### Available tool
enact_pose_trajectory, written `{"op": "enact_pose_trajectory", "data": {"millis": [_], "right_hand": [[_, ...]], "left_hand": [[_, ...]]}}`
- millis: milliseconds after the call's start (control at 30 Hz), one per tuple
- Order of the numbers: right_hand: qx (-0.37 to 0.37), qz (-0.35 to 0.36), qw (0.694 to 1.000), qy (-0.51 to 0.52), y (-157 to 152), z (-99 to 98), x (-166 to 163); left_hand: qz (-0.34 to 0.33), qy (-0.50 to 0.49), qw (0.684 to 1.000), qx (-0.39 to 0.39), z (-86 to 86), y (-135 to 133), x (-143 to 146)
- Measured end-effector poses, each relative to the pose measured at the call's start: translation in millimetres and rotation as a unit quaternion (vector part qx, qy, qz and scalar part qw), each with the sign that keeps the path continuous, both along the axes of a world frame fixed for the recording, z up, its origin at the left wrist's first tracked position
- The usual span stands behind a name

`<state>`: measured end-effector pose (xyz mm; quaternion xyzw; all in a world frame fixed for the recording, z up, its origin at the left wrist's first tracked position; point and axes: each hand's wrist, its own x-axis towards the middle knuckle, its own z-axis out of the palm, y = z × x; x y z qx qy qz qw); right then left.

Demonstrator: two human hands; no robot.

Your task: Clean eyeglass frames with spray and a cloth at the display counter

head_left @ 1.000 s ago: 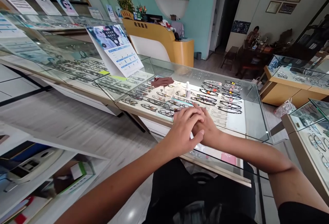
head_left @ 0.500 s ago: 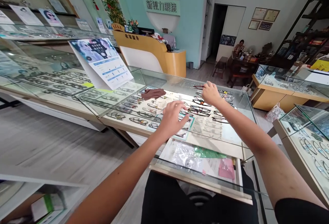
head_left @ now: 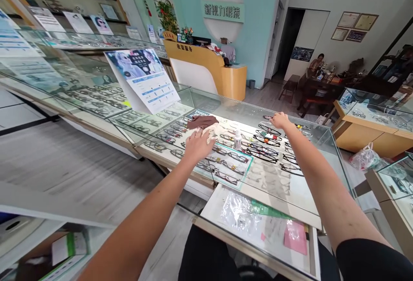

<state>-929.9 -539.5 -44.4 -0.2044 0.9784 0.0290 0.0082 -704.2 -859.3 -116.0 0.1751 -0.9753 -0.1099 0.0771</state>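
Note:
My left hand [head_left: 199,145] lies over a cream cloth [head_left: 213,131] on the glass display case, its fingers spread and touching the cloth; the fingertips are partly hidden. Just beyond it is a crumpled brown cloth [head_left: 202,121]. Near the far edge of the case, my right hand [head_left: 280,120] has its fingers closed on a dark-framed pair of eyeglasses [head_left: 268,118]. A small white bottle [head_left: 238,140] stands between my hands. Several eyeglasses [head_left: 263,152] lie in rows around it, and a teal-edged sheet [head_left: 245,171] sits under some of them.
A pulled-out drawer [head_left: 209,205] close to my body holds clear plastic bags, a green packet and a pink packet. A folded calendar sign [head_left: 151,83] stands on the case at left. Farther off are a reception counter [head_left: 234,81] and a seated person [head_left: 318,63].
My left hand has moved left and away from me, onto the cream cloth, uncovering the white bottle. My right hand stays at the eyeglasses by the far edge. The view has turned left.

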Motion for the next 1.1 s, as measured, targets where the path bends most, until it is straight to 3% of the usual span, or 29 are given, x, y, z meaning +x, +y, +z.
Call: {"op": "enact_pose_trajectory", "data": {"millis": [100, 233, 400, 533, 633, 800, 900, 1100], "right_hand": [[-0.013, -0.005, 1.0, -0.014, 3, -4.7, -7], [-0.052, -0.004, 0.999, -0.014, 3, -2.2, -2], [-0.147, 0.017, 0.988, 0.051, 6, 12.4, 30], [-0.212, 0.01, 0.971, 0.106, 42, 22.2, 60], [-0.241, -0.071, 0.96, 0.127, 97, 22.1, 75], [-0.243, -0.304, 0.908, 0.154, 185, -1.4, 100], [-0.221, -0.392, 0.882, 0.142, 204, -22.4, 108], [-0.193, -0.43, 0.88, 0.051, 203, -43.8, 95]], "left_hand": [[0.066, 0.003, 0.998, 0.002, 0.0, 3, -11], [0.092, 0.017, 0.996, 0.004, -1.0, 2, -14], [0.116, 0.035, 0.993, 0.011, -2.2, 2, -12], [0.12, 0.043, 0.992, 0.02, 0.0, 4, -11], [0.122, 0.052, 0.991, 0.027, 2.1, 6, -10], [0.136, 0.061, 0.988, 0.033, 4.3, 9, -8], [0.139, 0.066, 0.987, 0.036, 7.8, 11, -5], [0.124, 0.048, 0.99, 0.037, 21.6, 21, 9]]}}
